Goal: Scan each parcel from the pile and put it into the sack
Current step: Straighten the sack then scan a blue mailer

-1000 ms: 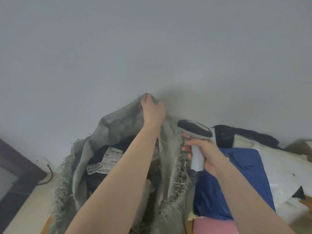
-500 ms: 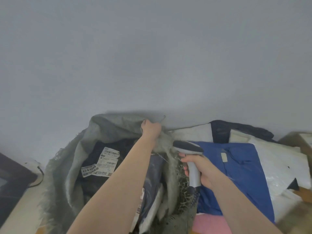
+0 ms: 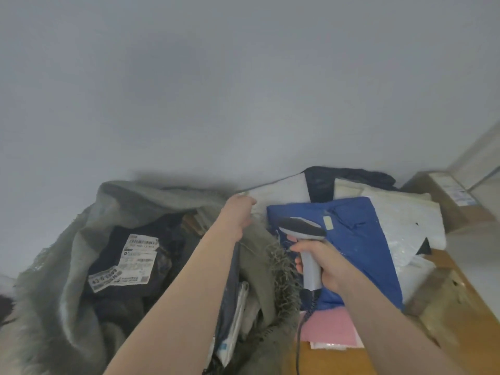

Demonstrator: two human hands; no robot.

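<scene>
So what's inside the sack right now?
The sack holds a dark parcel with white labels facing up, and more pale and grey parcels on edge under the left forearm. Anything deeper is covered by these and the sack's folds.

The sack (image 3: 81, 266) sits at the left, a labelled parcel (image 3: 130, 261) inside it; the parcel pile (image 3: 378, 239) lies right of it; a box (image 3: 446, 201) stands far right.
</scene>
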